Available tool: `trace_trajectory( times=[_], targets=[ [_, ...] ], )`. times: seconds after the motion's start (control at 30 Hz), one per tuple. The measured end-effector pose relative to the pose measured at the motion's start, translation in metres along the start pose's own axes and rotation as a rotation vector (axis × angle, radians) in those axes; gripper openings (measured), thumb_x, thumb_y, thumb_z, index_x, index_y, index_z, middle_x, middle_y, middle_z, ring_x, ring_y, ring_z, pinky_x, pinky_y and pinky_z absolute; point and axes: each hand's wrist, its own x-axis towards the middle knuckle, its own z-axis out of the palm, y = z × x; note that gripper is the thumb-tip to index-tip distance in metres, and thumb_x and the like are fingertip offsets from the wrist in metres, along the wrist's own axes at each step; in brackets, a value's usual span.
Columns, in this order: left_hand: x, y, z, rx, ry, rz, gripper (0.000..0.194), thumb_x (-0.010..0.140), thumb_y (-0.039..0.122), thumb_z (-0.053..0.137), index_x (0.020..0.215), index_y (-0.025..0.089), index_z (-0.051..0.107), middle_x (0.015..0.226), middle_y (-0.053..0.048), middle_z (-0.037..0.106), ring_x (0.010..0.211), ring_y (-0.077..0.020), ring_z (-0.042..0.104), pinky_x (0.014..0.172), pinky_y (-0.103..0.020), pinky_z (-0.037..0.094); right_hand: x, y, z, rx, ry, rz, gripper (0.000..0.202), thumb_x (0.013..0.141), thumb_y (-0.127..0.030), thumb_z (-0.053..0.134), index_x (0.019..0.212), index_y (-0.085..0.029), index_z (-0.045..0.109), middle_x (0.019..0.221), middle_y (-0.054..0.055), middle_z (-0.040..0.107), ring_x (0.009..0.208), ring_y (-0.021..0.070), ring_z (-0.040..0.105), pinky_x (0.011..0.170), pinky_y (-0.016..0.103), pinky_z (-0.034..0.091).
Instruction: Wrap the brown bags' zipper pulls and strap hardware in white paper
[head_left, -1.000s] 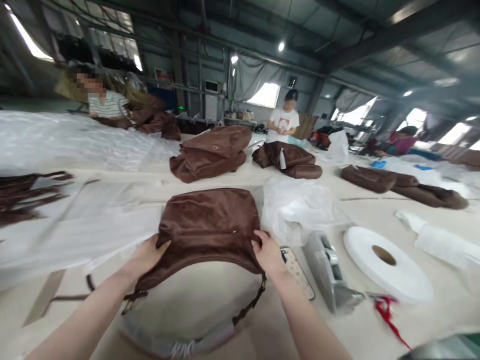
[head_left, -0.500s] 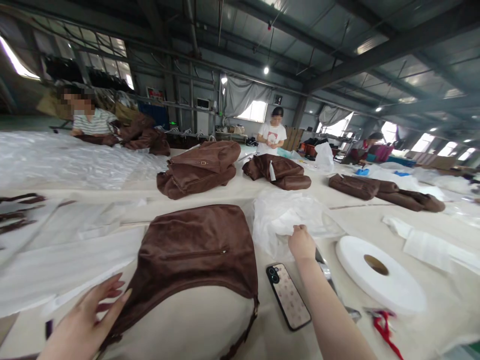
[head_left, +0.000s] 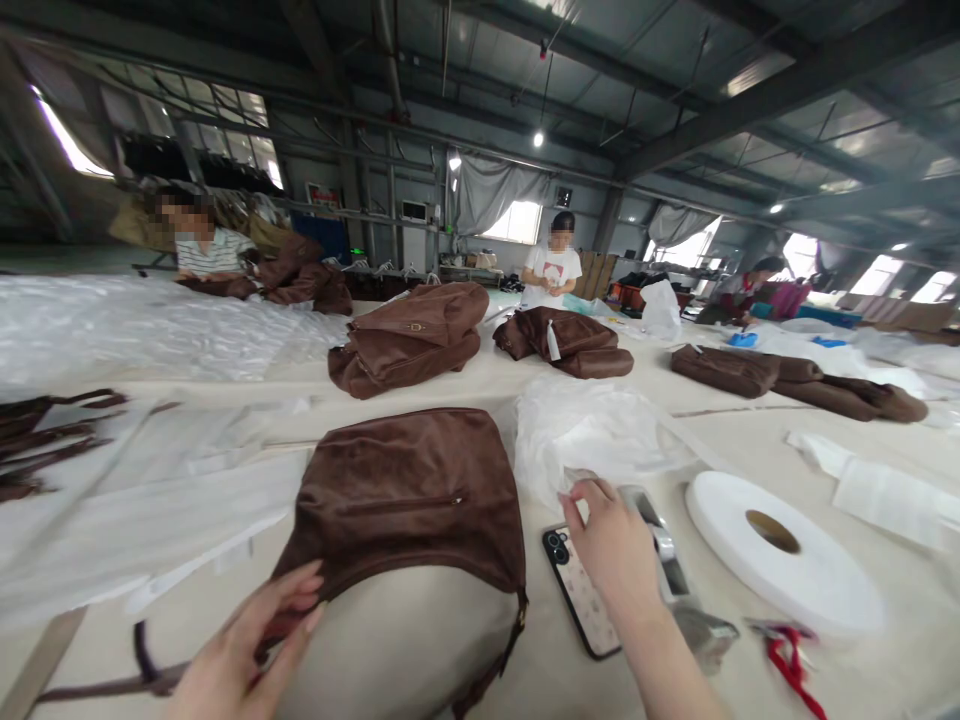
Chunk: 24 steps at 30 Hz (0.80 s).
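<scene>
A brown leather handbag (head_left: pixel 420 480) lies flat on the table with its zip pocket facing up and its strap curving toward me. My left hand (head_left: pixel 262 640) is at the bag's lower left corner, thumb and fingers closed around the leather where the strap begins. My right hand (head_left: pixel 611 540) hovers over a phone (head_left: pixel 596 620) in a patterned case, partly covering it. Its thumb and forefinger are pinched at the near edge of a crumpled pile of thin white plastic (head_left: pixel 592 430); what lies between the fingertips is too fine to tell.
A grey tape dispenser (head_left: pixel 664 550), a large white roll of tape (head_left: pixel 780 550) and red-handled snips (head_left: pixel 787 650) lie on the right. More brown bags (head_left: pixel 420 335) stand behind. Clear plastic sheeting (head_left: pixel 127 330) and brown straps (head_left: pixel 56 440) are on the left. Several people work farther back.
My right hand has drawn back from the white plastic, toward me and over the phone. My left hand has moved right and closed on the handbag's corner. The view has shifted slightly left.
</scene>
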Motion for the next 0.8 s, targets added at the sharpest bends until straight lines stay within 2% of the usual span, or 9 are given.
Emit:
trace_trajectory(
  times=[0.1,0.2,0.3,0.37,0.5,0.63,0.7,0.8],
  targets=[
    [-0.018,0.034,0.011,-0.293,-0.210,-0.113,0.053,0.069,0.066,0.057,0.106,0.029,0.063,0.102,-0.005,0.070,0.096,-0.0271,0.065,0.083,-0.036,0.054,-0.033,-0.045,-0.012,0.247,-0.137,-0.188,0.011,0.089,-0.025,0.048,0.082,-0.021,0.055,0.086,0.004,0.065,0.062,0.0141,0.059,0.057,0.026,0.037],
    [-0.034,0.057,0.021,-0.632,-0.448,-0.325,0.066,0.076,0.072,0.042,0.111,0.020,0.061,0.098,-0.010,0.070,0.091,-0.0272,0.066,0.078,-0.038,0.053,-0.071,-0.094,-0.013,0.475,-0.359,-0.484,0.001,0.083,-0.020,0.054,0.083,-0.021,0.054,0.097,0.001,0.065,0.071,0.0132,0.062,0.061,0.024,0.041],
    [-0.042,0.065,0.025,-0.775,-0.634,-0.464,0.063,0.077,0.070,0.046,0.105,0.015,0.062,0.089,-0.010,0.070,0.085,-0.0250,0.066,0.073,-0.035,0.051,-0.106,-0.133,-0.001,0.495,-0.486,-0.822,0.014,0.079,-0.032,0.063,0.081,-0.020,0.056,0.091,-0.001,0.067,0.065,0.0137,0.063,0.049,0.024,0.039],
    [-0.045,0.063,0.025,-0.739,-0.669,-0.494,0.054,0.074,0.064,0.056,0.098,0.016,0.062,0.086,-0.008,0.070,0.080,-0.0228,0.066,0.067,-0.032,0.049,-0.125,-0.151,0.010,0.486,-0.516,-1.009,0.023,0.079,-0.042,0.063,0.080,-0.019,0.058,0.085,-0.001,0.067,0.061,0.0141,0.062,0.042,0.025,0.037],
    [-0.049,0.052,0.027,-0.640,-0.570,-0.536,0.046,0.069,0.058,0.065,0.089,0.017,0.059,0.085,-0.006,0.069,0.064,-0.0169,0.061,0.053,-0.026,0.043,-0.150,-0.173,0.027,0.570,-0.597,-1.206,0.023,0.084,-0.040,0.058,0.078,-0.018,0.058,0.083,0.000,0.068,0.062,0.0138,0.062,0.040,0.024,0.038],
    [-0.053,0.040,0.025,-0.554,-0.373,-0.390,0.043,0.074,0.060,0.057,0.070,0.018,0.054,0.057,0.002,0.056,0.042,-0.0096,0.043,0.043,-0.023,0.030,-0.157,-0.186,0.025,0.612,-0.694,-1.260,0.021,0.086,-0.038,0.055,0.078,-0.019,0.058,0.083,0.000,0.070,0.059,0.0122,0.059,0.044,0.022,0.037],
    [-0.055,0.031,0.009,-0.512,-0.232,-0.344,0.045,0.079,0.062,0.049,0.067,0.019,0.051,0.050,0.005,0.047,0.038,-0.0080,0.036,0.041,-0.023,0.027,-0.150,-0.187,0.019,0.695,-0.738,-1.120,0.021,0.086,-0.040,0.055,0.079,-0.020,0.059,0.082,-0.001,0.069,0.062,0.0123,0.060,0.050,0.021,0.038],
    [-0.059,0.010,-0.036,-0.394,-0.050,-0.372,0.046,0.083,0.062,0.043,0.065,0.019,0.046,0.044,0.007,0.036,0.037,-0.0073,0.030,0.040,-0.021,0.024,-0.128,-0.184,0.018,0.833,-0.802,-0.688,0.021,0.090,-0.037,0.048,0.083,-0.020,0.059,0.075,-0.001,0.066,0.066,0.0134,0.060,0.058,0.023,0.039]
  ],
)
